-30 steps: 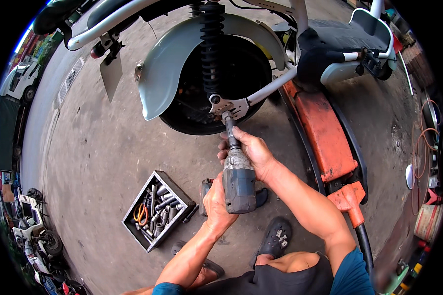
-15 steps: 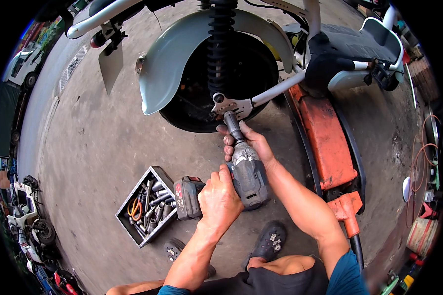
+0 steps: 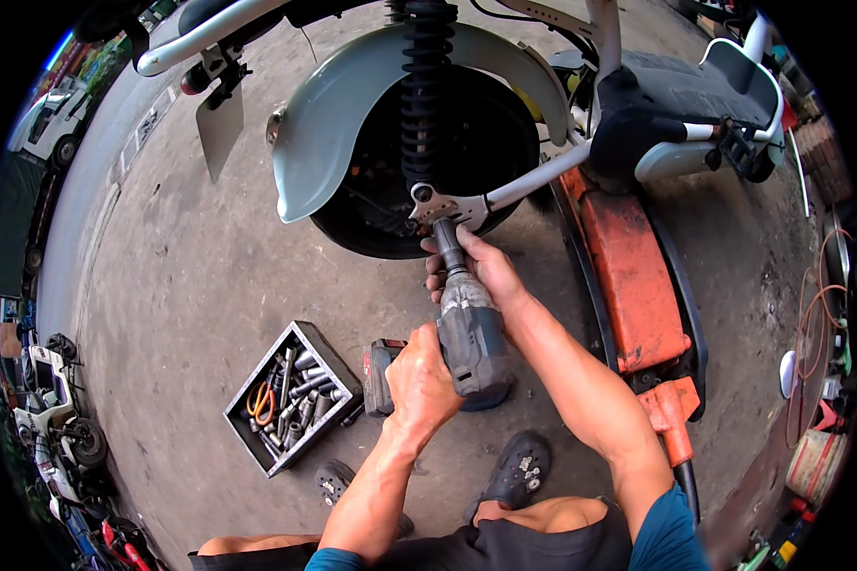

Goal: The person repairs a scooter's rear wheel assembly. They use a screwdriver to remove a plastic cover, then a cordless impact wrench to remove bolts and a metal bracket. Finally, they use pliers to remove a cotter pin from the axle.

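A cordless impact wrench [image 3: 474, 338] is held between both hands, its long socket [image 3: 448, 246] pointing away from me at the axle bracket [image 3: 446, 206] of a scooter wheel [image 3: 352, 221]. My left hand [image 3: 423, 383] is wrapped round its handle, with the battery pack [image 3: 379, 378] showing on the left. My right hand [image 3: 486, 265] steadies the socket and nose, thumb on one side and fingers curled beneath. The socket's tip meets the bracket at the lower end of the black coil shock absorber [image 3: 425, 105]; whether it sits on a nut is hidden.
A tray [image 3: 341, 362] of sockets, wrenches and orange-handled pliers lies on the concrete at left. An orange floor jack [image 3: 633, 276] stands under the scooter at right. The pale grey fender [image 3: 305, 143] arches over the wheel. My shoes [image 3: 514, 468] are close below the wrench.
The wrench body has swung slightly; its battery has shifted right, away from the tray. My left hand moved with it, and my right hand still holds the socket end.
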Available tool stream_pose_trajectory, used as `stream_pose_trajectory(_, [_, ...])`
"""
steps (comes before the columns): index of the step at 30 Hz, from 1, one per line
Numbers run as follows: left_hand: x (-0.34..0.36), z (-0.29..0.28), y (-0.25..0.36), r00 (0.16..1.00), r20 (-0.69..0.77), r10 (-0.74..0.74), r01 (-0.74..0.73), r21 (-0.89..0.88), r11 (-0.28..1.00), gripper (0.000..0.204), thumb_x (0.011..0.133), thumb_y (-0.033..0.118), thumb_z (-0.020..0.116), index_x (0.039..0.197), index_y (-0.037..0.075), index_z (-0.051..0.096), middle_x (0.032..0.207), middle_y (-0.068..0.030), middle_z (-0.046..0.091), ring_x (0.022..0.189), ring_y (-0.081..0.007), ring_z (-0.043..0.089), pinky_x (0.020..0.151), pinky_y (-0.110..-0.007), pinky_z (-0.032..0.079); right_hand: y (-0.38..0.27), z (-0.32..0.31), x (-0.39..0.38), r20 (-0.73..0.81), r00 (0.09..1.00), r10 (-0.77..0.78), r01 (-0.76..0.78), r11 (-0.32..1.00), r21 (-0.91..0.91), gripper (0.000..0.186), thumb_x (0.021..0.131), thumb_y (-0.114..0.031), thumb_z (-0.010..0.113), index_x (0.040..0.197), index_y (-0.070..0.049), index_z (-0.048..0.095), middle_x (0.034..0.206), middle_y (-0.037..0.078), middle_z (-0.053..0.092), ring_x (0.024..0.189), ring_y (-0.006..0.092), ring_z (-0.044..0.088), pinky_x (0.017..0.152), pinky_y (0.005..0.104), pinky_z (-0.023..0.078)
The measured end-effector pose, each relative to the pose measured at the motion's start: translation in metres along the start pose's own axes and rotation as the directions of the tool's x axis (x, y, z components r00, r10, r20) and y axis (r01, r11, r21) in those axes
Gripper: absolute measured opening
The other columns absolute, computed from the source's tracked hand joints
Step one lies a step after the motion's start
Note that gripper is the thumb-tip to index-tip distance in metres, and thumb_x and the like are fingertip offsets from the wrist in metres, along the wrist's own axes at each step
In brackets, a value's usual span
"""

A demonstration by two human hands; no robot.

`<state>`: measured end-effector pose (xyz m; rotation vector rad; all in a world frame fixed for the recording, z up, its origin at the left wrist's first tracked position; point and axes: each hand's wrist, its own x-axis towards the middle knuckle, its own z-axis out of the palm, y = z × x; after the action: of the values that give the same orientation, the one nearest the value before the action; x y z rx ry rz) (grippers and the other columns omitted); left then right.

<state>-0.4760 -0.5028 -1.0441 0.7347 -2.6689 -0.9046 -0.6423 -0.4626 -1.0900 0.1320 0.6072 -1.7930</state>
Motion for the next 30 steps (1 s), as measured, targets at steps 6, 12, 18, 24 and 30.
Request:
stream_pose_trajectory(6, [0.003,-0.010,-0.004,0.998,0.037,0.052,-0.056,0.110,0.992,0.035,0.073,0.020,0.074,0.091,-0.001,0.052,0.080,-0.0202,0.062,0.071,-0.0393,0.065,0.060,-0.046,0.051,0.000,-0.005,0.008,-0.020,1.000,-0.012,0.011,0.999,-0.035,0.052,0.101,-0.045,0.041,0.120,0.001,0.054,0.086,0.011,0.063,0.074,0.0229,0.066,0.063,0.0365,0.057])
stream_pose_trajectory(12, [0.002,-0.005,-0.008,0.998,0.018,0.053,-0.054,0.085,0.995,0.036,0.072,0.021,0.076,0.089,0.000,0.052,0.080,-0.0206,0.063,0.071,-0.0404,0.064,0.061,-0.047,0.050,-0.002,-0.004,0.010,-0.018,1.000,0.003,-0.002,1.000,0.013,0.052,0.101,-0.045,0.041,0.120,0.002,0.054,0.087,0.011,0.063,0.073,0.0230,0.066,0.062,0.0364,0.057])
stream_pose_trajectory(18, [0.003,-0.007,-0.008,0.998,0.021,0.061,-0.063,0.101,0.993,0.037,0.072,0.021,0.077,0.091,0.000,0.053,0.080,-0.0199,0.063,0.071,-0.0394,0.065,0.061,-0.046,0.050,-0.004,-0.006,0.012,-0.055,0.998,-0.011,0.010,1.000,-0.024,0.052,0.101,-0.044,0.041,0.119,0.002,0.055,0.087,0.011,0.063,0.073,0.0230,0.066,0.060,0.0364,0.057])
stream_pose_trajectory(24, [0.003,-0.005,-0.007,0.995,-0.015,0.096,-0.094,0.092,0.991,0.035,0.072,0.018,0.075,0.092,-0.001,0.053,0.079,-0.0190,0.062,0.070,-0.0374,0.065,0.059,-0.044,0.051,-0.004,-0.005,0.012,-0.040,0.999,-0.002,0.002,1.000,-0.004,0.051,0.101,-0.043,0.041,0.119,0.002,0.055,0.087,0.011,0.064,0.072,0.0229,0.066,0.060,0.0365,0.057])
stream_pose_trajectory(30, [0.001,0.000,-0.012,0.997,-0.007,0.073,-0.072,0.098,0.993,0.037,0.072,0.020,0.077,0.093,0.000,0.054,0.080,-0.0197,0.064,0.072,-0.0386,0.066,0.062,-0.045,0.051,-0.004,-0.009,0.015,-0.030,1.000,-0.009,0.008,1.000,-0.018,0.051,0.101,-0.043,0.041,0.119,0.002,0.055,0.087,0.011,0.064,0.072,0.0227,0.066,0.060,0.0363,0.057])
